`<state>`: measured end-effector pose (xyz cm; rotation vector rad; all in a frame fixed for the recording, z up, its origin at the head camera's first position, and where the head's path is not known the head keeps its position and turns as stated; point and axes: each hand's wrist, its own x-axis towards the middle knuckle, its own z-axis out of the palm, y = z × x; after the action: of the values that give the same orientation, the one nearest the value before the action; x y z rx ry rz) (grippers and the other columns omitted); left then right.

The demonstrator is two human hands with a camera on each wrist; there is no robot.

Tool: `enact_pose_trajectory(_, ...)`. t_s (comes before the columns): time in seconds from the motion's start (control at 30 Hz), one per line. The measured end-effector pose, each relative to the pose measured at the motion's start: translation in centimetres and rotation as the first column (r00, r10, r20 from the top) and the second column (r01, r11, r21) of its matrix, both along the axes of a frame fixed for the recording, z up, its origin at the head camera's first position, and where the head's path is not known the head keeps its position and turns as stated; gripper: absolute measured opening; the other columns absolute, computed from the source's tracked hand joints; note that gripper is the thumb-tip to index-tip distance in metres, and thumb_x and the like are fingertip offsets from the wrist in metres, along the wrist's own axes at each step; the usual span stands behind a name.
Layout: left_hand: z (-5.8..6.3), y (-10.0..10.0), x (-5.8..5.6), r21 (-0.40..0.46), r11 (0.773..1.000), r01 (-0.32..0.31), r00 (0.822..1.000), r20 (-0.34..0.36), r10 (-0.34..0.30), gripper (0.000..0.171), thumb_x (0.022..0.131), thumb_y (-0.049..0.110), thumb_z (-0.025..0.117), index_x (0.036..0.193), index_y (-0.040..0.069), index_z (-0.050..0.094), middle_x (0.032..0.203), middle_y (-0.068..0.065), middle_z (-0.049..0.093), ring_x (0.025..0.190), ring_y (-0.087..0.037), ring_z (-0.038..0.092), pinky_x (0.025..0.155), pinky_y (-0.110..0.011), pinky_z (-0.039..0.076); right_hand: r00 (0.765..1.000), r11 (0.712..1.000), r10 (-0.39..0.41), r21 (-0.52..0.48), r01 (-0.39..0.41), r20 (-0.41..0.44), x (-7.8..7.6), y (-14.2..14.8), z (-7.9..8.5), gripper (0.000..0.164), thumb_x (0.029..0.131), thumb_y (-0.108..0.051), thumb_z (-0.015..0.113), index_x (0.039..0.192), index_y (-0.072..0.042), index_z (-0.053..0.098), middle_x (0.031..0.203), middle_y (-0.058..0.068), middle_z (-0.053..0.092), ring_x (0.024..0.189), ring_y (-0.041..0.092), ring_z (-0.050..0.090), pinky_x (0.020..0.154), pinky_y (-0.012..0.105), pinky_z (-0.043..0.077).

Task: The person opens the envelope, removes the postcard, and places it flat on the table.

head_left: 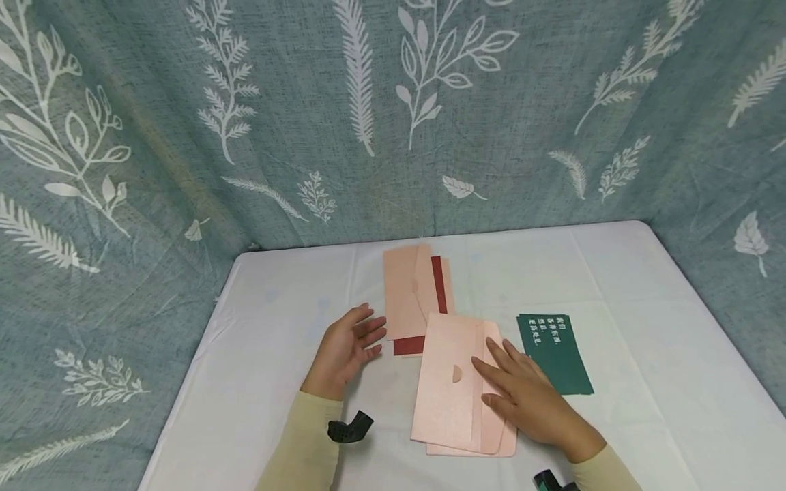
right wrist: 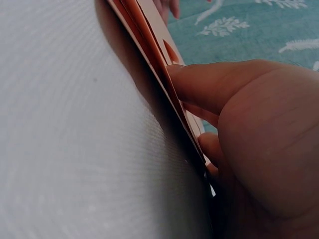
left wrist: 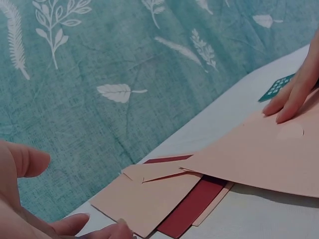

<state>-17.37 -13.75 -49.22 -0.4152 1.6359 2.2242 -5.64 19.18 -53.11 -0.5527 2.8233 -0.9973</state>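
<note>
Resting spread, straight fingers on the front envelopes (head_left: 448,402), your right hand (head_left: 522,392) is touching them, not grasping. Your left hand (head_left: 346,344) is hovering released, fingers loosely extended, just left of the rear envelope (head_left: 402,293); can't tell if its fingertips are touching. Front envelopes are lying stacked and offset between your hands, the top one showing a half-moon mark, its far left corner overlapping the rear pile. Rear envelope is lying over a red card (head_left: 408,346). Green cards (head_left: 563,372) with white characters are sitting right of the front envelopes. Black mounts (head_left: 350,427) are showing at your wrists. White tablecloth (head_left: 276,307) is lying under everything; leaf-print curtain (head_left: 307,102) is hanging around it.
</note>
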Motion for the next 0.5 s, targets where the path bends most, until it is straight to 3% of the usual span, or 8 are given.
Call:
enact_pose_trajectory(0.13,-0.06,0.07,-0.05,0.013,1.0,-0.004,1.0,0.015,0.004,0.061,0.111,0.033,0.058,0.157,-0.005,0.042,0.137,-0.026,0.061,0.114,-0.032,0.063,0.08,-0.035,0.052,1.0,1.0,0.003,-0.001,-0.003,0.002,0.04,0.02,-0.03,0.06,0.106,-0.029,0.072,0.162,-0.017,0.056,0.177,0.014,0.027,0.162,0.045,0.015,0.122,0.07,0.014)
enact_pose_trajectory(0.33,0.03,0.43,-0.15,0.043,0.999,-0.01,1.0,0.015,0.01,0.06,0.111,0.031,0.058,0.157,-0.006,0.042,0.134,-0.024,0.059,0.105,-0.029,0.071,0.079,-0.033,0.057,1.0,1.0,0.002,-0.004,-0.002,0.014,0.09,0.08,0.09,0.06,0.106,-0.029,0.071,0.163,-0.017,0.055,0.177,0.013,0.025,0.163,0.044,0.013,0.123,0.068,0.012)
enact_pose_trajectory(0.5,-0.07,0.99,-0.65,0.058,0.998,-0.01,1.0,0.001,0.01,0.053,0.111,0.027,0.057,0.15,-0.008,0.048,0.119,-0.016,0.063,0.094,-0.023,0.073,0.076,-0.033,0.058,1.0,1.0,0.005,-0.007,-0.005,0.006,0.13,0.1,0.27,0.06,0.106,-0.029,0.071,0.163,-0.016,0.055,0.177,0.014,0.026,0.162,0.045,0.014,0.123,0.069,0.013)
